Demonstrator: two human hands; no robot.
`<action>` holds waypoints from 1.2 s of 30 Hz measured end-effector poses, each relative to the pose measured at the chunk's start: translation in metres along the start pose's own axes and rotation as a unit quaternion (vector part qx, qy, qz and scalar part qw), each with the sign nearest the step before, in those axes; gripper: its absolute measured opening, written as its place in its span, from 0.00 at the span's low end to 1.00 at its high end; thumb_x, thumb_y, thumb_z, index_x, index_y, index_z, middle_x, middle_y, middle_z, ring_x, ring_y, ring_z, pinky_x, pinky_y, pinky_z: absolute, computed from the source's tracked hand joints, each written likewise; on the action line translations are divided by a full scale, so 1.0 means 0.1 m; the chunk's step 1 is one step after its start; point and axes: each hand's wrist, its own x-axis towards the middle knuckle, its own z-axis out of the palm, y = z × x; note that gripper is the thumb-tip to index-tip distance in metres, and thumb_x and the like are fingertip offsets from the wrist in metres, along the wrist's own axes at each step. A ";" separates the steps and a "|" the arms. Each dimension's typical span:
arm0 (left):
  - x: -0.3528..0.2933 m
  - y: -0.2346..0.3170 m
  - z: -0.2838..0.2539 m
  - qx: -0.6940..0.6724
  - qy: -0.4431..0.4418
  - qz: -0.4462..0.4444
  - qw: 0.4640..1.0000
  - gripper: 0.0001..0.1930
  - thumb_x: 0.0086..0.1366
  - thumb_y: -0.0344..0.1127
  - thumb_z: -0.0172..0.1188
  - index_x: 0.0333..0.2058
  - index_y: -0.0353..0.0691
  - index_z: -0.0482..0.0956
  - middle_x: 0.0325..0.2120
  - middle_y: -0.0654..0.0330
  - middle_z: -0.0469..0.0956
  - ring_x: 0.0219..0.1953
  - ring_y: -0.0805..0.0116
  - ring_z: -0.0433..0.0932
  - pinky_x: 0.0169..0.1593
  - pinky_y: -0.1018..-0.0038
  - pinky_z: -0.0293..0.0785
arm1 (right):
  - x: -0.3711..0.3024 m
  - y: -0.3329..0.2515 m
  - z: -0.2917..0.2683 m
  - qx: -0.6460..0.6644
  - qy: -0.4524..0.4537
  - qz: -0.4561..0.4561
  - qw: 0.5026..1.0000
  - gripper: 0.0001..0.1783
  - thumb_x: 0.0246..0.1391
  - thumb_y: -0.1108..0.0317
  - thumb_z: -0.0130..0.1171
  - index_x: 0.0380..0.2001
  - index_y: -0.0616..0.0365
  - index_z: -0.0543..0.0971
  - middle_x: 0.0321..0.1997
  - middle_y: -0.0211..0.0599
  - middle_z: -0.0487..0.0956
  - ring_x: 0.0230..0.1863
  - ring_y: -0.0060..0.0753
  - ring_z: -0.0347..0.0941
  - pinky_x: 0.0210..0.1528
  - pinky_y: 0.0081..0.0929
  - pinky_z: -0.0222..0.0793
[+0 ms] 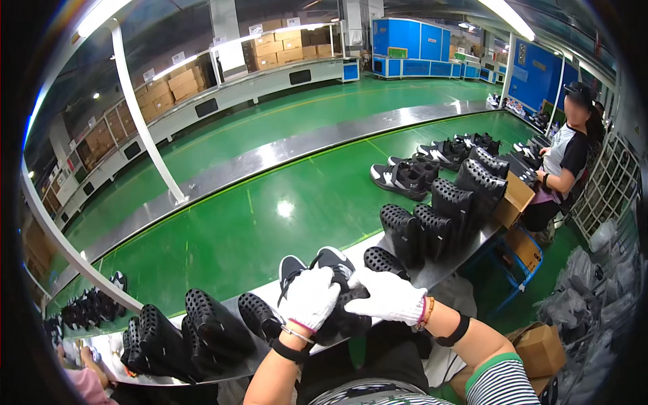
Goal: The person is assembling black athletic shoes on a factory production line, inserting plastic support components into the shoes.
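Pair: left sneaker (292,267) and right sneaker (333,259), black and white, sitting side by side at near middle, toes pointing far.
Left hand: white-gloved hand (311,298) covering the rear of the left sneaker; fingers are bending over it, tips hiding, so cannot tell whether they are gripping.
Right hand: white-gloved hand (389,297) working at the rear of the right sneaker; thumb and fingers are closing on its dark edge.
Bench: pale bench (440,273) running near, from left to right.
Forms: black perforated left forms (211,324) and right forms (452,204) standing along the bench, flanking the pair.
Stock: more sneakers (403,177) resting beyond the right forms.
Belt: green belt (283,216) lying just beyond the bench.
Carton: open carton (516,198) sitting at right.
Co-worker: person (565,150) standing far right; pink sleeve (88,387) showing near left.
Bags: clear bags (580,287) heaping at right.
Machine: blue machine (415,44) standing far.
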 end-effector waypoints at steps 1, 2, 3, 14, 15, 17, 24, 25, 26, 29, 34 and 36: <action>-0.02 -0.05 0.00 0.001 0.007 0.002 1.000 0.10 0.59 0.39 0.57 0.28 0.38 0.79 0.25 0.47 0.79 0.33 0.46 0.79 0.40 0.54 0.74 | 0.04 -0.08 0.00 0.017 -0.016 0.021 1.000 0.31 0.54 0.49 0.68 0.52 0.60 0.75 0.45 0.50 0.83 0.46 0.48 0.82 0.49 0.39 0.77; -0.04 -0.09 0.01 0.000 0.013 0.004 1.000 0.10 0.59 0.39 0.58 0.27 0.38 0.79 0.25 0.48 0.79 0.32 0.45 0.79 0.39 0.54 0.74 | 0.06 -0.17 -0.02 0.033 -0.032 0.044 0.998 0.31 0.54 0.49 0.68 0.52 0.60 0.75 0.46 0.50 0.83 0.46 0.48 0.82 0.49 0.38 0.77; -0.07 -0.11 0.00 0.000 0.010 -0.003 1.000 0.10 0.59 0.39 0.58 0.27 0.38 0.79 0.25 0.48 0.79 0.32 0.45 0.79 0.39 0.54 0.74 | 0.05 -0.21 0.01 0.037 -0.039 0.044 0.998 0.31 0.54 0.49 0.68 0.52 0.60 0.75 0.46 0.50 0.83 0.46 0.48 0.82 0.49 0.38 0.77; -0.01 -0.04 0.07 -0.039 -0.017 -0.017 0.999 0.08 0.57 0.38 0.59 0.28 0.40 0.75 0.27 0.51 0.78 0.34 0.48 0.79 0.39 0.56 0.74 | 0.01 -0.14 0.24 0.003 0.035 0.076 0.996 0.26 0.53 0.55 0.69 0.50 0.56 0.74 0.41 0.50 0.83 0.44 0.54 0.82 0.47 0.43 0.77; 0.01 -0.04 0.07 -0.044 -0.027 -0.022 0.998 0.07 0.57 0.37 0.58 0.29 0.40 0.76 0.28 0.51 0.78 0.35 0.47 0.79 0.40 0.56 0.74 | 0.03 -0.09 0.36 -0.039 0.031 0.079 0.996 0.26 0.53 0.55 0.68 0.50 0.57 0.74 0.42 0.50 0.83 0.44 0.54 0.82 0.48 0.43 0.77; 0.01 -0.10 0.09 -0.049 -0.018 -0.025 0.998 0.07 0.57 0.37 0.58 0.29 0.40 0.76 0.28 0.50 0.78 0.36 0.47 0.78 0.41 0.56 0.74 | 0.12 -0.04 0.51 -0.079 0.025 0.076 0.994 0.26 0.54 0.56 0.68 0.50 0.57 0.74 0.42 0.50 0.83 0.43 0.54 0.82 0.48 0.43 0.77; -0.12 -0.23 0.04 -0.098 -0.011 -0.032 0.995 0.09 0.58 0.36 0.57 0.35 0.41 0.81 0.31 0.51 0.80 0.39 0.47 0.80 0.45 0.57 0.76 | 0.10 -0.07 0.45 0.067 0.019 0.192 0.979 0.45 0.41 0.50 0.76 0.60 0.58 0.70 0.47 0.48 0.80 0.49 0.54 0.79 0.51 0.43 0.76; -0.13 -0.22 0.05 -0.106 -0.013 -0.020 0.994 0.09 0.58 0.36 0.58 0.35 0.42 0.82 0.31 0.51 0.81 0.39 0.48 0.80 0.45 0.57 0.76 | 0.10 -0.02 0.46 -0.018 0.031 0.159 0.987 0.44 0.42 0.51 0.76 0.60 0.57 0.70 0.48 0.48 0.80 0.50 0.55 0.79 0.51 0.43 0.76; -0.13 -0.17 0.05 -0.108 -0.015 -0.017 0.994 0.09 0.58 0.36 0.58 0.35 0.42 0.82 0.31 0.51 0.81 0.39 0.48 0.80 0.45 0.57 0.76 | 0.10 0.05 0.48 -0.102 0.044 0.127 0.986 0.43 0.43 0.51 0.75 0.59 0.57 0.70 0.49 0.49 0.80 0.50 0.57 0.79 0.52 0.42 0.76; -0.12 0.01 0.13 -0.029 -0.036 0.046 0.998 0.06 0.57 0.36 0.63 0.33 0.44 0.82 0.28 0.56 0.80 0.36 0.53 0.80 0.41 0.60 0.77 | 0.27 0.34 0.70 -0.043 0.058 0.145 0.987 0.26 0.52 0.52 0.66 0.48 0.57 0.78 0.44 0.52 0.82 0.47 0.55 0.80 0.50 0.43 0.77; -0.28 -0.02 0.17 0.017 0.019 0.069 0.997 0.05 0.56 0.35 0.64 0.30 0.44 0.79 0.25 0.57 0.77 0.33 0.54 0.78 0.39 0.59 0.75 | 0.28 0.28 0.82 -0.112 0.053 0.160 0.979 0.18 0.56 0.56 0.59 0.41 0.58 0.82 0.39 0.51 0.84 0.42 0.56 0.81 0.47 0.46 0.78; -0.37 0.02 0.10 0.050 0.006 0.031 0.998 0.05 0.55 0.34 0.64 0.31 0.45 0.79 0.26 0.57 0.77 0.33 0.54 0.77 0.38 0.59 0.75 | 0.18 0.22 0.77 -0.082 0.021 0.200 0.976 0.23 0.56 0.52 0.62 0.46 0.59 0.81 0.41 0.52 0.83 0.44 0.55 0.81 0.48 0.43 0.78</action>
